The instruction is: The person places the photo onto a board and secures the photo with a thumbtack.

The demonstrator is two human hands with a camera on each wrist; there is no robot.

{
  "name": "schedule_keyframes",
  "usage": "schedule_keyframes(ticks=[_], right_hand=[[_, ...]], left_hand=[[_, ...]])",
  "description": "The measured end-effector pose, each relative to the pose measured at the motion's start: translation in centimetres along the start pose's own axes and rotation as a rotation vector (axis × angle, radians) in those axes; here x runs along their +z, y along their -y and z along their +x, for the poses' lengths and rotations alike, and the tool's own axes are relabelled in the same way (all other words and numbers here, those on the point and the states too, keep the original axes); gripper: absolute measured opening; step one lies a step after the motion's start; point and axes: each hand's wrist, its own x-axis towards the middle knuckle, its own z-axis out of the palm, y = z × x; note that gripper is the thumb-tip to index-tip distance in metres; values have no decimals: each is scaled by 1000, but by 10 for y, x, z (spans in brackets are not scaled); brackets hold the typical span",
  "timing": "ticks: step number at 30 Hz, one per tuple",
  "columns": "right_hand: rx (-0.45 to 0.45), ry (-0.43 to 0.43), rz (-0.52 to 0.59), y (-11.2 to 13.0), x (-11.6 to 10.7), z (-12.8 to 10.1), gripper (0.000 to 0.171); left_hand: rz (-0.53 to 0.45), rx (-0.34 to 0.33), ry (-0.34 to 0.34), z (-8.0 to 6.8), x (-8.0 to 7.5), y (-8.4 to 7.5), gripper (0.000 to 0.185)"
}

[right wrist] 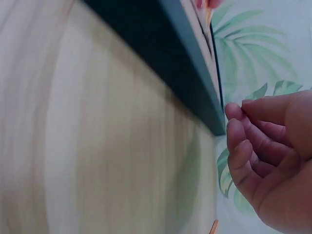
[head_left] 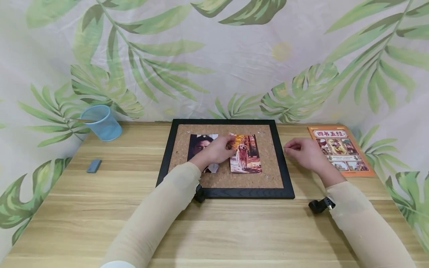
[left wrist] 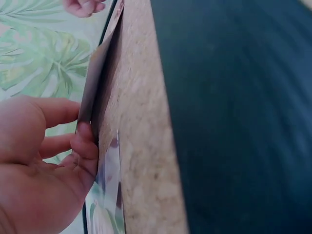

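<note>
A black-framed cork board lies flat on the wooden table. Two photos lie on the cork: a dark portrait and a dog photo. My left hand lies across the portrait, its fingertips touching the dog photo's top left corner. In the left wrist view the fingers rest against a photo's edge on the cork. My right hand hovers just right of the frame with fingers curled and thumb against forefinger. The right wrist view shows nothing in its fingers.
A blue mesh cup stands at the back left, with a small grey block nearer on the left. An orange booklet lies at the right. A leaf-patterned cloth hangs behind and around the table.
</note>
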Motion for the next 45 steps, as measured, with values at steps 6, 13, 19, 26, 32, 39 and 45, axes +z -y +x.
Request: schedule_keyframes(ticks=[6,13,19,26,32,39,45], right_hand=[[4,71,127,14,7,7,18],[49,149,220,35,14,22,22],[66,174,350,51,23,39,22],[94,185,480,63,42,64,21],[90,191,484,68,56,82,17],[65,193,350,75,58,92,16],[81,215,270,79,61,97,15]], left_hand=[[106,3,30,2,4,-5,63],[163,-17,56,3,4,-7,65],[150,-38,75,3,4,-9,67],[159,-64,70,5,5,-9,68],[155,-62,70,6,5,-10,70],[133,-70,65,5,5,-12,71],[139,-67,65,3,5,-12,71]])
